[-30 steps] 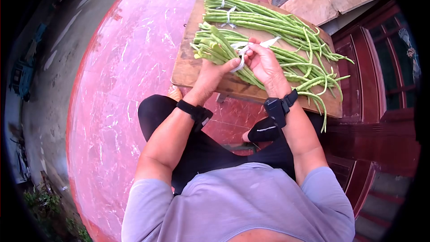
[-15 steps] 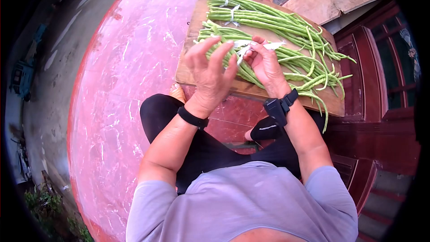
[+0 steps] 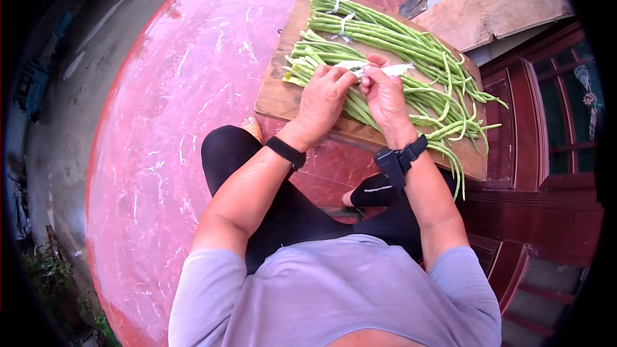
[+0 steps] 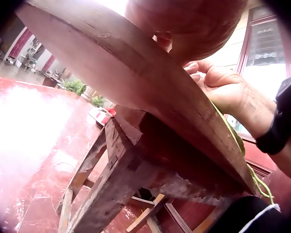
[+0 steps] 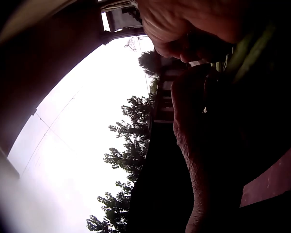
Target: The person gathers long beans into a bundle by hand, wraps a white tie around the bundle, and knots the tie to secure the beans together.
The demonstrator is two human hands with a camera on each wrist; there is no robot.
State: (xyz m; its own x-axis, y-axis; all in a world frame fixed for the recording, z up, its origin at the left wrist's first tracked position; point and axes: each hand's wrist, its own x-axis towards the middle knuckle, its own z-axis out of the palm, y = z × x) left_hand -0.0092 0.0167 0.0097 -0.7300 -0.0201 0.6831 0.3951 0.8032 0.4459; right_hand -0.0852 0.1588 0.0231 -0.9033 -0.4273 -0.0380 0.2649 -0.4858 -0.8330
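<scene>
A bundle of long green beans (image 3: 363, 108) lies on a wooden board, with a white strip (image 3: 397, 69) around it near its stem ends. My right hand (image 3: 387, 101) pinches the strip between thumb and fingertips, above the beans. Close beside it, my left hand (image 3: 323, 97) has its fingers curled down at the strip, back of the hand up, its fingertips mostly hidden. In the left wrist view the right hand (image 4: 225, 90) shows beyond the board's edge. The right wrist view is dark, with both hands close together.
The board (image 3: 273, 97) rests on a wooden stool-like frame (image 4: 131, 165). Behind the working bundle lie bean bundles (image 3: 385, 33) tied with white strips. Bean tips hang over the near right edge. A shovel (image 3: 414, 5) and a plywood sheet (image 3: 495, 6) stand beyond; a red door (image 3: 508, 128) is at right.
The left hand let go of the bundle, lifted with its fingers spread, then came back down to the strip beside the right hand. The right hand has kept its pinch on the strip.
</scene>
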